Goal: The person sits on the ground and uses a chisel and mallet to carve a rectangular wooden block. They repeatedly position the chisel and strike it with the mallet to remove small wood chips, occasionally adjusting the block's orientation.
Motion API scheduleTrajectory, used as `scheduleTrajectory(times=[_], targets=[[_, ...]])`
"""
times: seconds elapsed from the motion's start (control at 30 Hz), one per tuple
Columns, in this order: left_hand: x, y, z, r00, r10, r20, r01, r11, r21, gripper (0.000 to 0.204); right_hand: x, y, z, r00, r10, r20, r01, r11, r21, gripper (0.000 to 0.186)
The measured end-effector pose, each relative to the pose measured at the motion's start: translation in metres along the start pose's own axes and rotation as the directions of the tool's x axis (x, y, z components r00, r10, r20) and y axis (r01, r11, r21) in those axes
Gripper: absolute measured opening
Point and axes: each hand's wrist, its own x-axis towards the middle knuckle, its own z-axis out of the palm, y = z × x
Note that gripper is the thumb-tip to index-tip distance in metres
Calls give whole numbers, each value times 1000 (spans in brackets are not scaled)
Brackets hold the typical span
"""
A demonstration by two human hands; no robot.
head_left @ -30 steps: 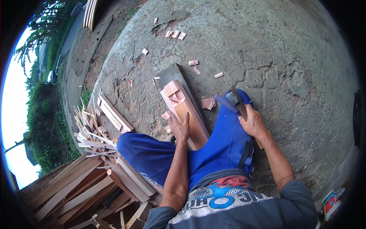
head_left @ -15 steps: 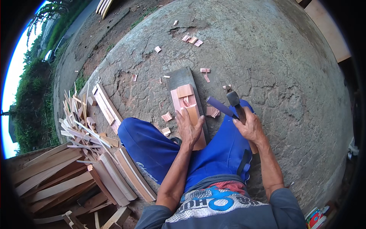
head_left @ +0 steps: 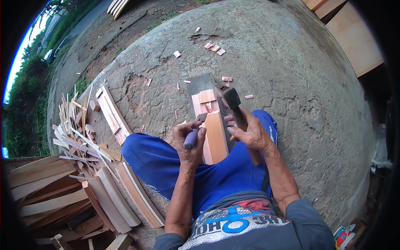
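My left hand [head_left: 190, 152] is closed round a chisel with a purple handle [head_left: 191, 138], its metal end over pinkish wooden pieces [head_left: 217, 137] that lie on a dark grey board [head_left: 198, 82] between my legs. A notch with splinters shows near the far end of the wood. My right hand [head_left: 252, 135] grips a hammer [head_left: 231, 96] by its wooden handle, the dark head raised at the upper right of the chisel, over the wood. Both forearms come up from the lower edge, inside my bent legs in blue trousers [head_left: 154, 162].
Cracked concrete [head_left: 300, 83] carries scattered chips [head_left: 215, 48]. Offcuts [head_left: 79, 133], a long wooden piece [head_left: 110, 112] and stacked boards [head_left: 46, 187] are at my left. A large panel [head_left: 350, 37] stands at upper right; greenery and a road lie beyond the concrete at upper left.
The purple chisel has passed from my right hand into my left, which has lifted off the wood to grip it. My right hand has moved left with the hammer, its head higher.
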Motion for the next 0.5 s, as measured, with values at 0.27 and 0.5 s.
scheduleTrajectory(times=[0.27, 0.5], targets=[[-27, -4, 22, 981, -29, 191, -17, 971, 238, 29, -34, 17, -13, 995, -22, -102, 30, 997, 77, 45], [-27, -19, 30, 955, 182, 235, -247, 926, 286, 21, -49, 32, -22, 932, -339, -130, 339, 940, -15, 51]])
